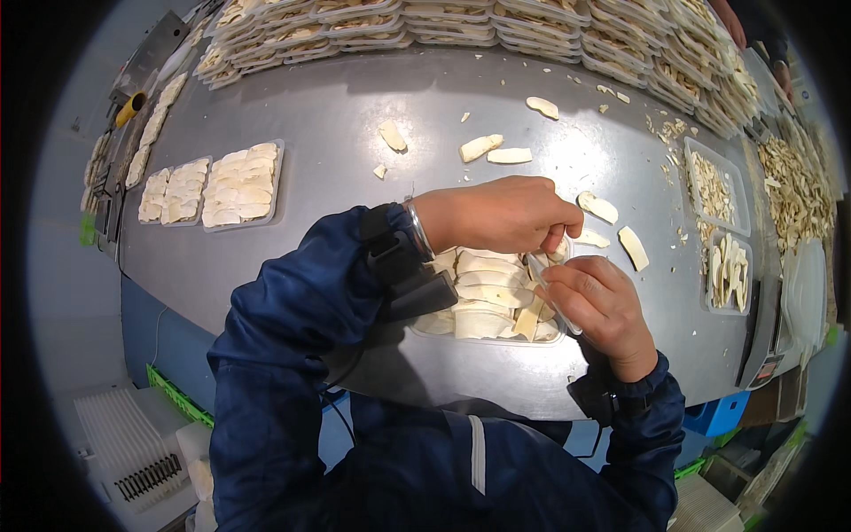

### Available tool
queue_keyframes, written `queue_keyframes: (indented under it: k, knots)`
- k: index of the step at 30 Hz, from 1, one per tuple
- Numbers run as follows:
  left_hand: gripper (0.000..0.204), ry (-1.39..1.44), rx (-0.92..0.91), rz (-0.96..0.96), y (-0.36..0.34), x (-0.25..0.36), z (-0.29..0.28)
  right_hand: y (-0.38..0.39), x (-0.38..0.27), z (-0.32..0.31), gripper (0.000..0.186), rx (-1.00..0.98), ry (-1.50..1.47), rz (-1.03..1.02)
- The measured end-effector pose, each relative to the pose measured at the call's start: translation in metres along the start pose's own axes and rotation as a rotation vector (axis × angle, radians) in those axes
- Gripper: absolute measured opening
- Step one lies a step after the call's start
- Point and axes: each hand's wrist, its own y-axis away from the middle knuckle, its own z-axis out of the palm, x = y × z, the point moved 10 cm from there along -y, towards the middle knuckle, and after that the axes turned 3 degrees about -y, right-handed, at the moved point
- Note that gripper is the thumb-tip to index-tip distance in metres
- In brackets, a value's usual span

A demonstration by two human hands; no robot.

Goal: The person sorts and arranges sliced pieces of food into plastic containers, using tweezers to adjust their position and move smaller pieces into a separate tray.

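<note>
Bright overhead light glares off the metal tabletop [346, 106], with dark shadow below the left sleeve [297, 288]. The hands [501, 215] show little blur. Fisheye distortion curves straight edges toward a black, vignetted rim.

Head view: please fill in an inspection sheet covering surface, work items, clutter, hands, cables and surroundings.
Surface: grey metal table, shiny, scattered with scraps.
Work items: clear tray at the near edge, with pale slices overlapping in it.
Clutter: loose slices beyond and beside the tray.
Hands: left hand over the tray's far side, fingers bent; right hand at its right edge; both grips unclear.
Cables: black cables near both wrists.
Surroundings: stacked filled trays along the far side; blue crate below the table, right.
</note>
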Motion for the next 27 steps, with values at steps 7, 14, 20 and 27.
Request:
queue_keyframes:
  k: [7,14,20,27]
  knots:
    - [0.026,-0.046,0.187,0.004,0.008,0.001,-0.028,-0.002,0.002,-0.001,0.026,-0.007,0.004,0.015]
    - [0.022,0.110,0.621,-0.027,0.068,-0.006,-0.083,0.005,0.023,-0.012,0.023,0.187,-0.186,0.234]
    - [0.018,0.406,0.904,-0.188,0.136,-0.034,-0.080,0.053,0.086,0.017,0.018,0.353,-0.710,0.970]
    - [0.017,0.403,1.061,-0.241,0.180,-0.053,-0.046,0.058,0.089,0.028,0.019,0.329,-0.806,1.063]
